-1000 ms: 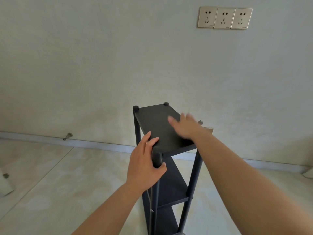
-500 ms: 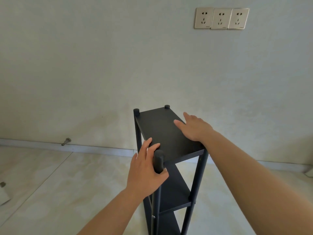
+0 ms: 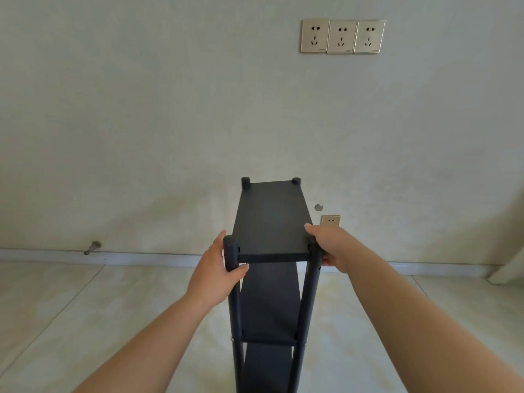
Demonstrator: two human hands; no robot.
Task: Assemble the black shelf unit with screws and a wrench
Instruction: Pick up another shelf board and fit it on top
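Observation:
The black shelf unit (image 3: pixel 272 219) stands upright on the floor in front of me, its narrow end toward me and its far end near the wall. Three black boards show between round black posts. My left hand (image 3: pixel 214 275) grips the near left post just under its top, thumb wrapped across the front. My right hand (image 3: pixel 333 246) grips the near right post at the top board's corner, fingers curled round it. No screws or wrench are in sight.
A pale wall (image 3: pixel 170 123) rises behind the shelf with a triple socket panel (image 3: pixel 342 36) high up and a single socket (image 3: pixel 330 221) low down. A metal door stop (image 3: pixel 92 248) juts out above the skirting at left. Pale floor tiles (image 3: pixel 85 321) lie around.
The shelf has swung round so its narrow end faces me squarely. My right hand left the top board and took hold of the near right post. My left hand stayed on the left post.

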